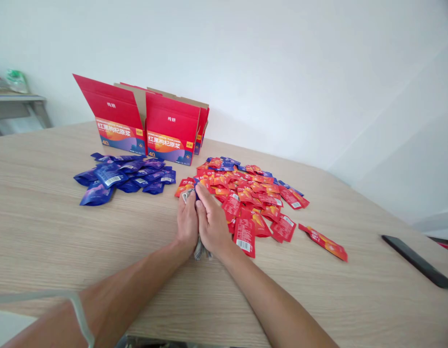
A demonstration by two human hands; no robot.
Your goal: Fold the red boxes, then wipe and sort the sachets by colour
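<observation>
My left hand [187, 223] and my right hand [212, 223] are pressed together, palm to palm, above the near middle of the table. Between them is a crumpled grey-white cloth [198, 251], which pokes out below the palms and at the left fingertips. A bit of a blue sachet [197, 192] shows at the fingertips, against the right hand; the rest of it is hidden. Just beyond and to the right spreads a pile of red sachets [245, 191], with blue ones among its back part. Left of my hands lies a heap of blue sachets [127, 174].
Open red-and-blue cardboard boxes [169, 133] stand with lids up at the back, before a white wall [274, 72]. One red sachet [325, 244] lies apart on the right. A flat black object [415, 261] rests near the table's right edge. A side table [19, 98] stands far left.
</observation>
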